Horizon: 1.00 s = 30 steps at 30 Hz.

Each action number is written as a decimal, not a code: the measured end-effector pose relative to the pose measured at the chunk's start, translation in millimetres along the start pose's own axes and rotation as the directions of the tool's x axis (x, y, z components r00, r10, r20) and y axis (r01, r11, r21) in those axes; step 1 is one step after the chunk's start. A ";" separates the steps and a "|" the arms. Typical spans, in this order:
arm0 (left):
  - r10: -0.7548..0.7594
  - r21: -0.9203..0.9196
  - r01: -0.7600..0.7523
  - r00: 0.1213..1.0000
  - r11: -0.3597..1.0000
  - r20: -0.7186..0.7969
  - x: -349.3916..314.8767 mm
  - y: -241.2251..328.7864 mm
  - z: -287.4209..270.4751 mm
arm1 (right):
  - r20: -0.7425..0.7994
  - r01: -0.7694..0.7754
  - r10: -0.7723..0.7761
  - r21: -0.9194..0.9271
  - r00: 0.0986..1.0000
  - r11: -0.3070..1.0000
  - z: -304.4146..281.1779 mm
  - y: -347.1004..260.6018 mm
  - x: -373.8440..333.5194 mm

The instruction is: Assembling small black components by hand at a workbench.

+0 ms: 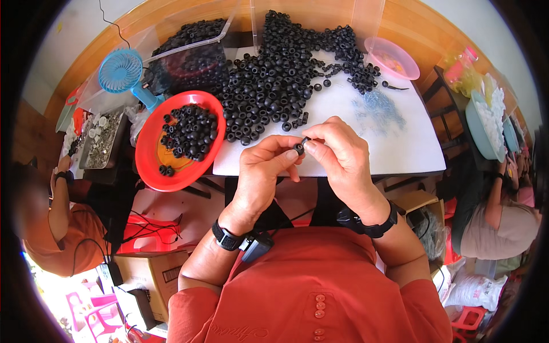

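Over the table's near edge, my left hand [258, 167] pinches a small black ring-shaped part [298, 149] between thumb and fingers. My right hand [345, 153] is closed on a smaller black piece [306, 140], held against the top of that part. Fingers partly cover both, so how they join cannot be made out. Just beyond my hands, a large heap of round black hollow parts [266, 86] spreads over the white tabletop [409, 150]. To the left, a red plate [155, 179] holds a smaller pile of similar parts.
A blue fan [120, 71] and a clear bin of black parts [189, 60] stand at the far left. Small bluish-clear bits [378, 111] lie right of the heap, near a pink bowl [413, 70]. Other people sit at both sides, one in an orange shirt [74, 240].
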State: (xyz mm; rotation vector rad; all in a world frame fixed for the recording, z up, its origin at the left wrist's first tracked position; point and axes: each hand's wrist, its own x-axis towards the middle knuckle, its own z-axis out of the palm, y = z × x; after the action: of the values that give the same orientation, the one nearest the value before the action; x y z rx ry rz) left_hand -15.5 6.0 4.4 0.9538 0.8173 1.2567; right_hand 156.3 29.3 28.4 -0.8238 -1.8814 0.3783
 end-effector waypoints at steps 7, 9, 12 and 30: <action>-0.019 -0.051 0.018 1.000 0.999 -0.013 0.5 -0.7 -1.2 | 0.017 -0.047 0.046 0.063 0.999 0.997 11.2 4.1 -1.5; -0.021 -0.052 0.020 1.000 0.998 -0.017 0.9 -0.4 -0.8 | 0.003 -0.057 0.057 0.098 0.998 0.994 12.0 3.8 -1.4; -0.031 -0.059 0.031 0.999 0.998 -0.010 0.7 0.8 -1.3 | 0.013 -0.063 0.061 0.162 0.998 0.985 11.7 2.7 -0.9; -0.045 -0.050 0.046 0.999 0.998 0.017 1.4 0.0 -3.2 | 0.031 0.025 -0.025 0.005 0.999 1.000 10.1 3.4 1.9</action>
State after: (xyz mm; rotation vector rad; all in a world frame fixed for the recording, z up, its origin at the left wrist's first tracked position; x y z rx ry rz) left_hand -18.2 7.8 3.1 0.8991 0.7875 1.2238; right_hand 148.1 34.0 23.2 -0.7950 -1.9169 0.3811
